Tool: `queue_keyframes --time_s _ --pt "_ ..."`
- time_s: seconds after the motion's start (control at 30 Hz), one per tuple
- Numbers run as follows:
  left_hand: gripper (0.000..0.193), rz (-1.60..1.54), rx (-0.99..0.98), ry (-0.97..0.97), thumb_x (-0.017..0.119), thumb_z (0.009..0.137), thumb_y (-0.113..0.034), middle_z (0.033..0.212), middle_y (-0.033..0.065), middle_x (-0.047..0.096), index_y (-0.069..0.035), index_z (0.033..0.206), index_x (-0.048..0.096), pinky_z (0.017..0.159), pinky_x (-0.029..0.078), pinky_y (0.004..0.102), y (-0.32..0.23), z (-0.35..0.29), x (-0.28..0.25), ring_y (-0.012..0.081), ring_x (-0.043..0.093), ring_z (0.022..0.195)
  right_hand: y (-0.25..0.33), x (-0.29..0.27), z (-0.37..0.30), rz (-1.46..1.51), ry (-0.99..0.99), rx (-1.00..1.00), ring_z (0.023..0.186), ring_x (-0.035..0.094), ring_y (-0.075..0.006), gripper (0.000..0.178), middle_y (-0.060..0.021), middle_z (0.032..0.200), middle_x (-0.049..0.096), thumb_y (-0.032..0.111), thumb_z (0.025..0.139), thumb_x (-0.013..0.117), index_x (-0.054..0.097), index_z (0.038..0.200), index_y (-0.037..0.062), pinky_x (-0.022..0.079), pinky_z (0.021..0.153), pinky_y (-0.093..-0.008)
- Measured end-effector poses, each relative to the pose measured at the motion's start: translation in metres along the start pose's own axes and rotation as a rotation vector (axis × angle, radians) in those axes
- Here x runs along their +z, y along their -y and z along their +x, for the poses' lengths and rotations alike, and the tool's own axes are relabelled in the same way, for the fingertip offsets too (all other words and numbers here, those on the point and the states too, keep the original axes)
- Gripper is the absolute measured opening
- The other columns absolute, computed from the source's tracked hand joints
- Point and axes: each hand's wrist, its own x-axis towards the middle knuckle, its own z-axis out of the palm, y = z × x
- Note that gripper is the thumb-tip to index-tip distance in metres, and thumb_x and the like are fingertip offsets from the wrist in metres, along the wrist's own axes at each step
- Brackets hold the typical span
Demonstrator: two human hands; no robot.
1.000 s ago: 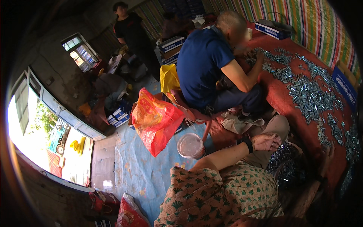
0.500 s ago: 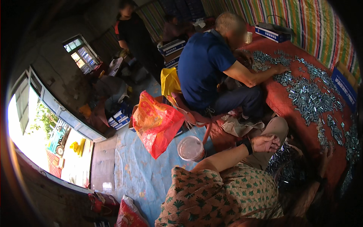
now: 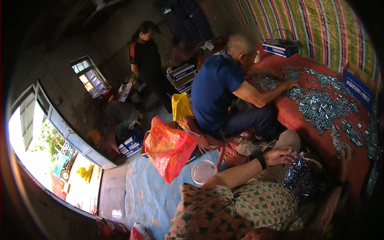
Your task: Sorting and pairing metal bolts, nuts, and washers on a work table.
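Note:
My left hand (image 3: 281, 156), with a black band at its wrist, is held palm-up over my lap. Its fingers are curled together, and anything between them is too small to make out. Just beside it lies a heap of dark, shiny bolts (image 3: 297, 178). In shadow at the near edge of the red-covered table (image 3: 288, 110), my right hand (image 3: 345, 154) reaches up with fingers apart, beside a strip of small metal rings (image 3: 337, 140). Beyond the rings spreads a large pile of short metal sleeves (image 3: 320, 108).
At my left, a co-worker in a blue shirt (image 3: 218, 84) sits with both hands among small parts. Blue boxes (image 3: 358, 88) stand along the table's far side. A clear plastic tub (image 3: 204, 172) and a red plastic bag (image 3: 168, 146) are on the floor side. Another person (image 3: 150, 64) stands farther back.
The view has shifted slightly. My left hand has turned a little, its fingertips now nearer the bolts. My right hand stays by the rings. The co-worker's hands have moved among the parts.

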Motion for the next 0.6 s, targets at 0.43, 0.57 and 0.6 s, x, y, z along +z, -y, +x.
queue_keyframes --time_s 0.43,0.57,0.6 --pt "0.029 0.019 0.045 0.019 0.059 0.096 -0.028 0.108 0.0073 0.062 -0.006 0.113 0.055 0.086 0.051 0.0332 -0.013 0.023 -0.023 0.0164 0.061 0.096 -0.047 -0.005 0.023 0.040 0.152 0.020 0.078 0.048 -0.0077 0.044 0.0000 0.096 0.053 0.015 0.096 0.052 0.045 0.138 0.0035 0.041 0.067 -0.0223" --pt "0.028 -0.206 0.147 -0.037 0.060 0.096 -0.028 0.110 0.0038 0.062 -0.009 0.115 0.055 0.090 0.049 0.0351 0.001 0.017 -0.041 0.0153 0.060 0.100 -0.048 0.003 0.016 -0.050 0.067 0.045 0.078 0.048 -0.0075 0.044 -0.0005 0.098 0.053 0.016 0.097 0.053 0.045 0.138 0.0029 0.040 0.067 -0.0224" --pt "0.028 -0.213 0.143 -0.042 0.060 0.096 -0.028 0.110 0.0038 0.062 -0.009 0.115 0.055 0.090 0.049 0.0351 0.004 0.018 -0.043 0.0153 0.060 0.100 -0.051 0.002 0.014 0.020 0.091 0.077 0.078 0.048 -0.0072 0.045 -0.0006 0.098 0.054 0.016 0.096 0.054 0.045 0.138 0.0031 0.040 0.067 -0.0223"
